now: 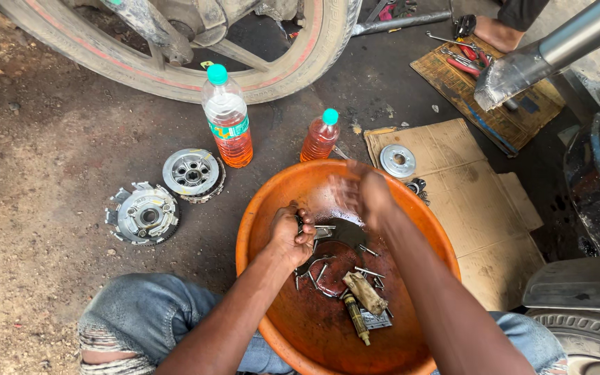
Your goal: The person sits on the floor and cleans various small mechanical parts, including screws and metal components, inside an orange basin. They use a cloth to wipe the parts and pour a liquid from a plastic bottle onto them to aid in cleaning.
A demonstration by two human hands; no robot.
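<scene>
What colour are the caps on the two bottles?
Both bottle caps are teal green, seen in the head view.

Your round orange plastic basin (258, 229): glossy, wet with dark oily film inside. Small grey steel bolts (369, 272) in it: smooth, oil-slicked. Your left hand (289, 235) grips a thin metal part, finish unclear. Your right hand (362, 194): blurred. Two silver metal clutch assemblies (147, 215): dull, grimy. Two clear plastic bottles (228, 118) with orange liquid: shiny. Flat brown cardboard sheet (467, 194): matt, stained. Ground (36, 153): rough, gritty dirt.
</scene>
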